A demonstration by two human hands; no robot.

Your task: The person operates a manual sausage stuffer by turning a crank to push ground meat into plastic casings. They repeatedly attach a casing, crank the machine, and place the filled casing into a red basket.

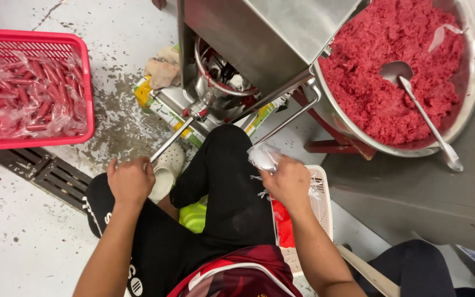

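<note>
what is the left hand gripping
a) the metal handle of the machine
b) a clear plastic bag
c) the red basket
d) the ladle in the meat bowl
a: the left hand is closed around the end of the metal handle that runs down from the machine.

At the upper left of the frame a bright pink basket (86, 82) with a fine grid pattern held dark red sausages (28, 96) in clear wrap. The ground meat (375, 71) at the upper right was a vivid red in a silver bowl (471, 71), with a grey metal ladle (413, 93). The floor (17, 231) was pale grey, speckled darker. The trousers (226, 187) were black, the clog (169, 165) cream. The right hand (290, 181) gripped translucent white plastic casing (264, 157).
</note>
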